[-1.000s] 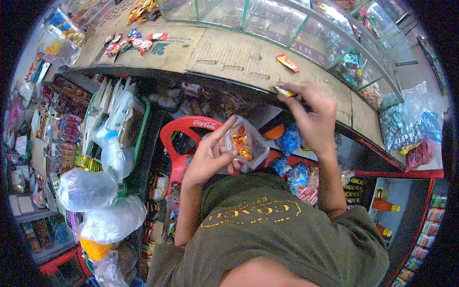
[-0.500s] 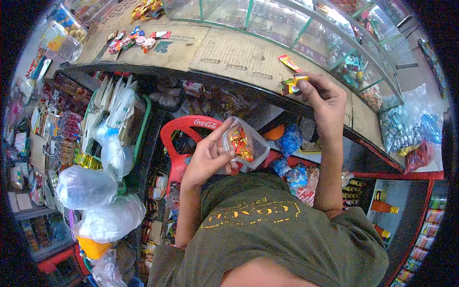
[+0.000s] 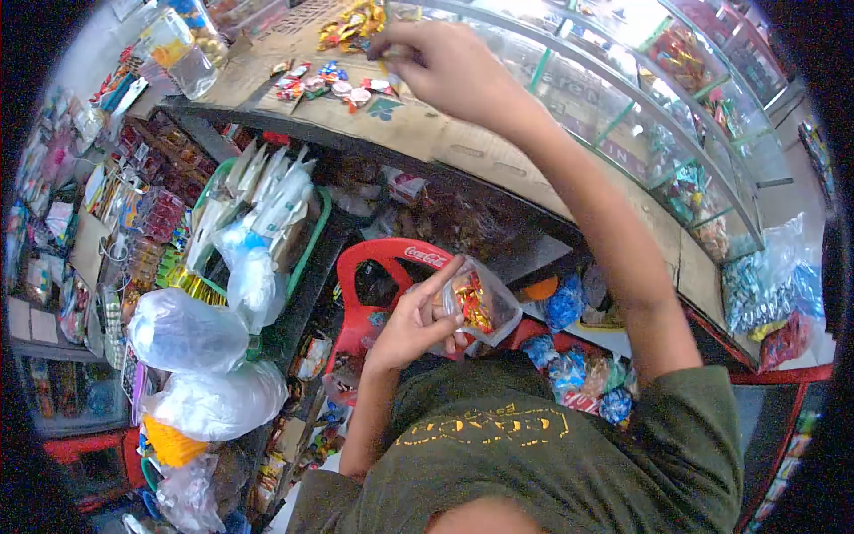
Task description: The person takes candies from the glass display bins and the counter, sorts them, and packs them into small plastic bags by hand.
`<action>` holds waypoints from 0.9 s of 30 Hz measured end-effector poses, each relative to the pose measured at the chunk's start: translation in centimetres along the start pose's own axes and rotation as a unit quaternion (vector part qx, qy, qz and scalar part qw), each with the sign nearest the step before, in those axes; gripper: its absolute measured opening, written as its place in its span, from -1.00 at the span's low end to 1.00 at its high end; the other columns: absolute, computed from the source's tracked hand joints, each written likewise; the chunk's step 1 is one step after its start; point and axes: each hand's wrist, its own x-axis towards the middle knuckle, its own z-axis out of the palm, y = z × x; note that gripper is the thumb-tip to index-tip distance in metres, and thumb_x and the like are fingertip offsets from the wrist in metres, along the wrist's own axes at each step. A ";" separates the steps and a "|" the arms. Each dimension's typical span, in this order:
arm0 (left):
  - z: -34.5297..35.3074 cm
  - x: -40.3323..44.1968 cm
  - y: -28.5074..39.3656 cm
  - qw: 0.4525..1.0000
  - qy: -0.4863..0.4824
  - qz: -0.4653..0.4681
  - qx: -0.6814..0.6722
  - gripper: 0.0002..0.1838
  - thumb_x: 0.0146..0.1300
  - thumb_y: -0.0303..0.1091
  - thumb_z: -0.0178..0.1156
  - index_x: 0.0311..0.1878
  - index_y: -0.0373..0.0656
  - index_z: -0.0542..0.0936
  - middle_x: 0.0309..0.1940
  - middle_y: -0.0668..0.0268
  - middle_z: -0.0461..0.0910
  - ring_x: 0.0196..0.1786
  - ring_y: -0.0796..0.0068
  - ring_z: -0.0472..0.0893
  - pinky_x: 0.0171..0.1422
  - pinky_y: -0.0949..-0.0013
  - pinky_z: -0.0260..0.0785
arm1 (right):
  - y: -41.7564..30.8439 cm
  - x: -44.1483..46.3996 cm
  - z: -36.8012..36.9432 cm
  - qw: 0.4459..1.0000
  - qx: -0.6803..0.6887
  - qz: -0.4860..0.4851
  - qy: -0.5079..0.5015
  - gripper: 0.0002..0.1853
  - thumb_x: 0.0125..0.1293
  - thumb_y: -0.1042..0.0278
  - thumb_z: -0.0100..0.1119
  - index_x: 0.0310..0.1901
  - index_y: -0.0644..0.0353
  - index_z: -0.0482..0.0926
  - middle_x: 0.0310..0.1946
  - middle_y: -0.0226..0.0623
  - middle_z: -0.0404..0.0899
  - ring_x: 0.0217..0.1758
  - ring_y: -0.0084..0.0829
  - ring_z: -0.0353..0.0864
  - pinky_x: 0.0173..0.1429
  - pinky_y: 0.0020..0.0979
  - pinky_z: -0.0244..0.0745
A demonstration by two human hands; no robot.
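Pinching a translucent bag (image 3: 505, 313) of shiny red-gold packets (image 3: 471, 301): left hand (image 3: 412, 327); grip unclear: right hand (image 3: 442, 68).

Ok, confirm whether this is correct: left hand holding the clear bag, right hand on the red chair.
Wrong about the right hand: the head view shows it over the cardboard-covered counter. The left hand does hold the clear bag.

Dressed in a loose, dark olive-green T-shirt (image 3: 587, 476), cut with short, wide sleeves (image 3: 698, 423) of matching cloth and printed across the front with yellow lettering (image 3: 487, 431) in large and small lines.
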 end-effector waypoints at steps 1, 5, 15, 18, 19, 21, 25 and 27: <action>-0.3 -0.2 -0.1 1.000 0.003 0.002 -0.001 -0.21 0.19 -0.64 0.10 0.47 -0.14 0.04 -0.40 0.39 0.52 -0.48 0.66 0.55 -0.41 0.53 0.47 | 1.3 2.4 1.8 0.999 -0.039 -0.028 -0.019 -0.77 0.13 0.30 0.13 -0.20 0.18 0.62 -0.35 0.01 0.61 -0.30 0.00 0.60 -0.17 -0.14 0.49; -1.5 -1.8 -0.3 1.000 0.018 0.004 -0.009 -0.21 0.20 -0.64 0.10 0.48 -0.13 0.01 -0.39 0.37 0.54 -0.48 0.63 0.58 -0.39 0.52 0.50 | 5.8 10.2 7.8 0.974 -0.164 -0.141 -0.073 -0.86 0.11 0.41 0.18 -0.31 0.26 0.61 -0.41 -0.10 0.64 -0.31 -0.20 0.67 -0.29 -0.21 0.59; -4.6 -4.3 0.6 0.996 0.087 0.020 -0.031 -0.22 0.16 -0.57 0.15 0.45 -0.20 0.07 -0.31 0.29 0.57 -0.46 0.54 0.60 -0.48 0.54 0.45 | 6.7 17.3 8.7 0.925 -0.264 -0.181 -0.206 -0.83 0.01 0.38 0.23 -0.36 0.25 0.67 -0.38 0.02 0.62 -0.27 -0.04 0.62 -0.16 -0.15 0.52; -5.0 -4.1 1.0 0.996 0.085 0.015 -0.028 -0.23 0.16 -0.58 0.14 0.45 -0.20 0.08 -0.35 0.31 0.57 -0.47 0.54 0.60 -0.48 0.54 0.45 | 1.8 12.8 2.5 0.963 -0.126 -0.178 -0.161 -0.85 0.00 0.41 0.21 -0.38 0.24 0.67 -0.42 0.00 0.62 -0.30 -0.03 0.62 -0.18 -0.14 0.51; -5.5 -4.1 1.0 0.997 0.072 0.002 -0.010 -0.21 0.18 -0.62 0.10 0.47 -0.14 0.04 -0.23 0.27 0.57 -0.42 0.55 0.61 -0.43 0.53 0.46 | -1.2 11.2 -0.9 0.961 -0.128 -0.105 -0.224 -0.85 0.01 0.40 0.20 -0.39 0.26 0.66 -0.43 0.00 0.62 -0.30 -0.03 0.62 -0.18 -0.13 0.52; -5.7 -3.6 0.7 0.998 0.053 0.015 0.006 -0.20 0.19 -0.67 0.08 0.48 -0.11 0.02 0.01 0.18 0.54 -0.38 0.56 0.61 -0.41 0.53 0.46 | -2.8 6.1 -5.3 0.961 -0.096 -0.017 -0.258 -0.81 0.10 0.37 0.16 -0.27 0.24 0.63 -0.45 -0.01 0.60 -0.32 -0.09 0.63 -0.18 -0.19 0.51; -4.7 -2.7 1.4 0.999 0.053 0.004 0.010 -0.23 0.18 -0.67 0.09 0.46 -0.17 0.07 0.20 0.09 0.39 -0.40 0.56 0.60 -0.42 0.54 0.46 | 0.3 -4.2 -12.1 0.926 -0.183 0.111 -0.310 -0.75 0.20 0.30 0.19 -0.21 0.33 0.61 -0.37 0.01 0.61 -0.34 -0.12 0.60 -0.17 -0.27 0.49; -4.1 -2.1 1.0 0.999 0.040 0.005 0.004 -0.23 0.18 -0.67 0.10 0.46 -0.17 0.07 0.17 0.10 0.41 -0.41 0.57 0.60 -0.43 0.54 0.45 | 1.1 -8.7 -13.3 0.868 -0.260 0.231 -0.354 -0.73 0.16 0.25 0.22 -0.28 0.34 0.62 -0.37 0.04 0.60 -0.33 -0.08 0.60 -0.18 -0.21 0.48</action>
